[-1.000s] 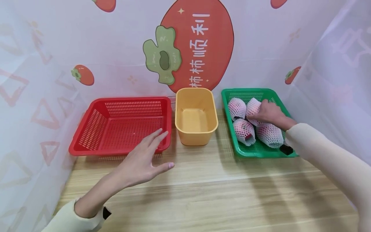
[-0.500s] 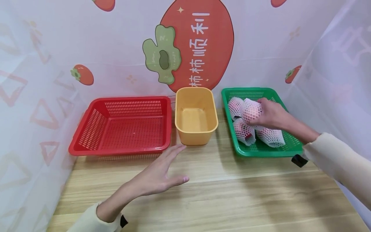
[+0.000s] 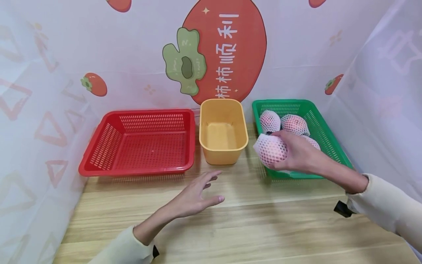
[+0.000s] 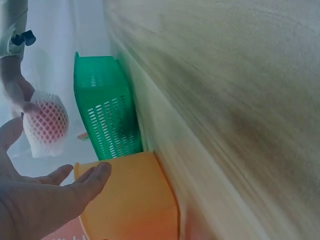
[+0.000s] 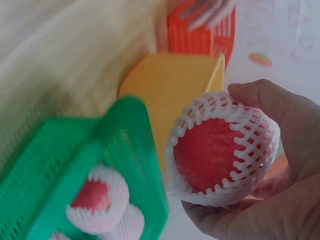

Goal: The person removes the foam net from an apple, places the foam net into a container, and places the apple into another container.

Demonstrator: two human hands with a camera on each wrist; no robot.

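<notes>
My right hand (image 3: pixel 298 152) grips a red fruit (image 3: pixel 271 149) wrapped in a white foam net, at the front left of the green basket (image 3: pixel 322 130). In the right wrist view, the net leaves a round patch of red skin bare, and the thumb and fingers curl round the net. Several more netted fruits lie in the basket, one at the back left (image 3: pixel 270 121) and one beside it (image 3: pixel 295 124); the right hand partly hides those in front. My left hand (image 3: pixel 194 198) hovers over the table with its fingers extended and thumb apart, holding nothing.
A yellow bin (image 3: pixel 224 157) stands between the green basket and a wide red basket (image 3: pixel 148 172) on the left. Neither shows any fruit inside. All three stand on a wood-grain table (image 3: pixel 237 227) before a printed cloth backdrop (image 3: pixel 132 55).
My right hand has lifted the netted fruit from among the others and brought it forward and left to the basket's front. My left hand has moved right and toward me.
</notes>
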